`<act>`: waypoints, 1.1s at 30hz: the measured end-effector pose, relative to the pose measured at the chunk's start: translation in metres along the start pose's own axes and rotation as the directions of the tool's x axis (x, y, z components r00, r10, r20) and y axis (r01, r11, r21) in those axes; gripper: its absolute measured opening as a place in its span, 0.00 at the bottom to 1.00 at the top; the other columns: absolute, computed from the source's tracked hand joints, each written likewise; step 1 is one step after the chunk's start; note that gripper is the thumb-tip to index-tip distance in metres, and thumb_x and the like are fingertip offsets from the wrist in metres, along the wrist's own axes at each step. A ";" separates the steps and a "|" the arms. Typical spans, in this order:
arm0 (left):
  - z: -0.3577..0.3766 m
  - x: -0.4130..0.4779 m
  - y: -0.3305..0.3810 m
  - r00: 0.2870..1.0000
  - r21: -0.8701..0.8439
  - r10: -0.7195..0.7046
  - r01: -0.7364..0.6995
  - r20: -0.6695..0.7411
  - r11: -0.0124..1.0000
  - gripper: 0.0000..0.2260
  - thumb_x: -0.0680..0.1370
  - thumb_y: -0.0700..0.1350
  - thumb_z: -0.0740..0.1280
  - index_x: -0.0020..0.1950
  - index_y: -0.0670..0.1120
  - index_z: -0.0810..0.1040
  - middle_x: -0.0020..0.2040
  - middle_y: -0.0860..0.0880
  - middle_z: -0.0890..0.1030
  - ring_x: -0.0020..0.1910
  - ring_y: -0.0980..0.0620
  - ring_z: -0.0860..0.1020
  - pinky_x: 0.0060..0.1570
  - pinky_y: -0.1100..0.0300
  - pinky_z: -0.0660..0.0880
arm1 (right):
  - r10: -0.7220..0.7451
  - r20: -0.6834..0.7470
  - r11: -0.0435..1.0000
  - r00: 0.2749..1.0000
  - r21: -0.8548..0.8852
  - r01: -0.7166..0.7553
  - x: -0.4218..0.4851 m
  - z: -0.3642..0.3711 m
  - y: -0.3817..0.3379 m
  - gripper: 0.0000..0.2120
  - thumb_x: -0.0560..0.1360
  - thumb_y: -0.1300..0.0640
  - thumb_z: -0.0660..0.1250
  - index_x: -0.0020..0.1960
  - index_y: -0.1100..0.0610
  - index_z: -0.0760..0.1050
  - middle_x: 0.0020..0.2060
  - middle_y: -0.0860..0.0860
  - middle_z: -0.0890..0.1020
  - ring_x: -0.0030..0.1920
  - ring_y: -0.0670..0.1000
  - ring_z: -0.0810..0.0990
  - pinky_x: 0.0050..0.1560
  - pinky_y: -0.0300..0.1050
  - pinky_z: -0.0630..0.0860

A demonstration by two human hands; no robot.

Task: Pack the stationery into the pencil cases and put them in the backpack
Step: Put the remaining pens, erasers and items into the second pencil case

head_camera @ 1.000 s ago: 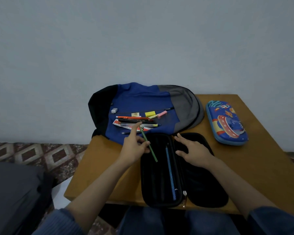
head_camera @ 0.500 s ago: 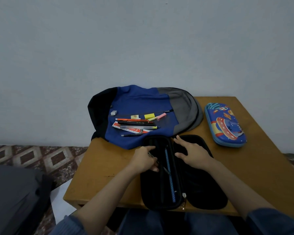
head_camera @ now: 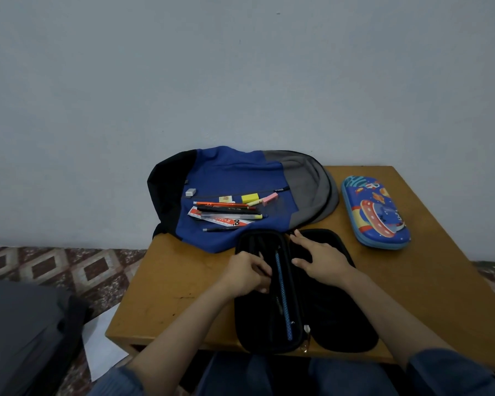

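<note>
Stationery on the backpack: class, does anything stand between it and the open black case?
Nothing visible: the stationery lies uncovered on the backpack, just beyond the black pencil case. Only the left hand and right hand are over its open halves.

Wooden bench (head_camera: 169, 295), as I view it: backpack (head_camera: 235, 178) at far edge, open black pencil case (head_camera: 340, 324) (both halves flat) nearest me, rocket-print case (head_camera: 375, 212) at right.

black pencil case (head_camera: 255, 324) lies open
blue pencil (head_camera: 283, 295) inside; loose stationery (head_camera: 226, 213) atop flat backpack (head_camera: 235, 172); printed blue case (head_camera: 375, 212) closed.
</note>
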State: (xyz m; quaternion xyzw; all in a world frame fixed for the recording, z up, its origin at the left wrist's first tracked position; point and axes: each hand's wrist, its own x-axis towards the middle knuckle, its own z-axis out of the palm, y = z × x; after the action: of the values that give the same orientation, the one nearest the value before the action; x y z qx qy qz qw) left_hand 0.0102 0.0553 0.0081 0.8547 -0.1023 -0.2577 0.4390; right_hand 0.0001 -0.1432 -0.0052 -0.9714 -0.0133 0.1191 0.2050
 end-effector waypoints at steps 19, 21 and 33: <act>0.015 -0.005 0.005 0.997 -0.017 -0.058 0.057 -0.047 0.998 0.06 0.76 0.44 0.68 0.40 0.43 0.77 0.35 0.50 0.76 0.32 0.55 0.76 0.37 0.63 0.76 | -0.020 -0.026 1.000 0.999 -0.004 0.020 0.002 0.003 0.003 0.28 0.79 0.46 0.58 0.76 0.44 0.52 0.75 0.37 0.51 0.70 0.52 0.66 0.56 0.47 0.74; 0.016 -0.003 0.004 0.993 0.113 -0.061 0.072 -0.096 0.991 0.09 0.76 0.44 0.67 0.36 0.45 0.75 0.35 0.50 0.76 0.32 0.54 0.76 0.37 0.61 0.75 | -0.029 -0.030 1.000 0.999 -0.002 0.029 0.003 0.003 0.004 0.28 0.79 0.46 0.59 0.76 0.44 0.52 0.75 0.37 0.51 0.70 0.52 0.66 0.57 0.48 0.74; -0.005 -0.001 -0.004 0.934 0.422 0.227 -0.094 -0.276 0.902 0.12 0.73 0.48 0.71 0.52 0.45 0.76 0.45 0.49 0.81 0.44 0.52 0.78 0.43 0.59 0.76 | -0.098 -0.011 0.937 0.995 -0.337 0.089 0.004 -0.010 0.000 0.28 0.77 0.39 0.56 0.75 0.44 0.56 0.77 0.45 0.44 0.77 0.55 0.46 0.73 0.58 0.50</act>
State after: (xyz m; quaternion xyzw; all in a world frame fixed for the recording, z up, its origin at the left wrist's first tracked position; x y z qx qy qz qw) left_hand 0.0115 0.0615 0.0080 0.9452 -0.1518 -0.0523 0.2844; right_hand 0.0059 -0.1472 0.0027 -0.9920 -0.0767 0.0915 0.0416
